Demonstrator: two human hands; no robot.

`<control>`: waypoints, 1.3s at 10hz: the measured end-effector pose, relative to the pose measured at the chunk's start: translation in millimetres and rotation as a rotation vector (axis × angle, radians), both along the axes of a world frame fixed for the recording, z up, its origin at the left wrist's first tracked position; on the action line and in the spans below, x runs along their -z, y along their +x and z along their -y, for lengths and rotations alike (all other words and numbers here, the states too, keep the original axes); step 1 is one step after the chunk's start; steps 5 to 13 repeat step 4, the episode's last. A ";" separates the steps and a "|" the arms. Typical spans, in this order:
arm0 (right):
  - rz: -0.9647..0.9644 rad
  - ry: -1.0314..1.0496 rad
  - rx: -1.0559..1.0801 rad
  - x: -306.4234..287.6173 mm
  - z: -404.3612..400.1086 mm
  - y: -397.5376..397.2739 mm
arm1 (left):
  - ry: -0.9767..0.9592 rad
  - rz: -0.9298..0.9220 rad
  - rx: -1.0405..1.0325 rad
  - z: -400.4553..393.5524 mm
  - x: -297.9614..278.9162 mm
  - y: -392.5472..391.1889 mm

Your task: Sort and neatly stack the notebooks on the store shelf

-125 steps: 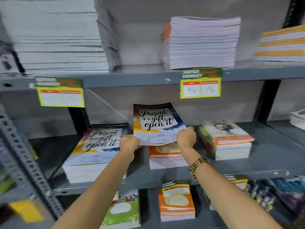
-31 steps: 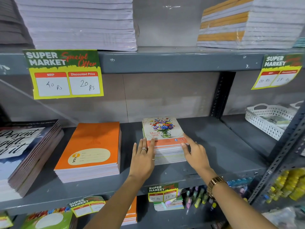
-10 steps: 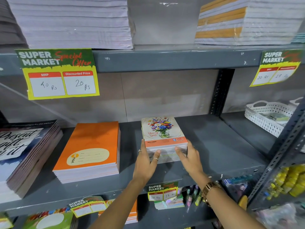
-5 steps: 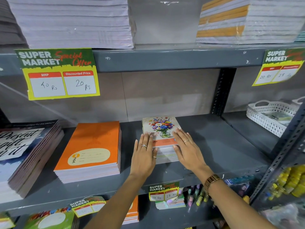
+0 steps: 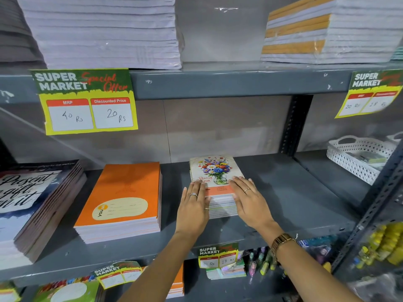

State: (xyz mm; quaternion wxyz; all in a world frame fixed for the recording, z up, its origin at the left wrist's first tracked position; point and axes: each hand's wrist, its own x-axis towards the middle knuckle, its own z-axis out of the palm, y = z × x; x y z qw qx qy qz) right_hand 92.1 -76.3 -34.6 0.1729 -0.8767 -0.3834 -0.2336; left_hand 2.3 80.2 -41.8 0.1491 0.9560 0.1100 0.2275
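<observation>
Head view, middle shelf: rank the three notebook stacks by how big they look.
1. Dark "Present is a gift" notebook stack, though nearest the camera and cut off by the frame edge.
2. Orange notebook stack.
3. Floral-cover notebook stack, clearly the smallest.

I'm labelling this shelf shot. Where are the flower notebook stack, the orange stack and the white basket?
flower notebook stack [image 5: 214,171]: head view, on the bouquet on the top cover.
orange stack [image 5: 128,186]: head view, on the top cover.
white basket [image 5: 353,162]: head view, on its perforated front wall.
</observation>
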 end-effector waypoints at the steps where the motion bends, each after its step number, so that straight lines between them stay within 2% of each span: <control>1: 0.014 -0.065 0.023 -3.5 -1.3 -5.7 | 0.042 0.014 0.006 -5.2 -2.3 -6.3; 2: 0.009 -0.054 0.014 -11.3 -9.6 -17.3 | 0.047 0.097 0.004 -16.2 -10.1 -20.4; 4: 0.139 0.077 -0.018 -33.7 -54.9 -60.1 | 0.119 0.246 0.000 -52.4 -31.5 -66.1; 13: 0.139 0.077 -0.018 -33.7 -54.9 -60.1 | 0.119 0.246 0.000 -52.4 -31.5 -66.1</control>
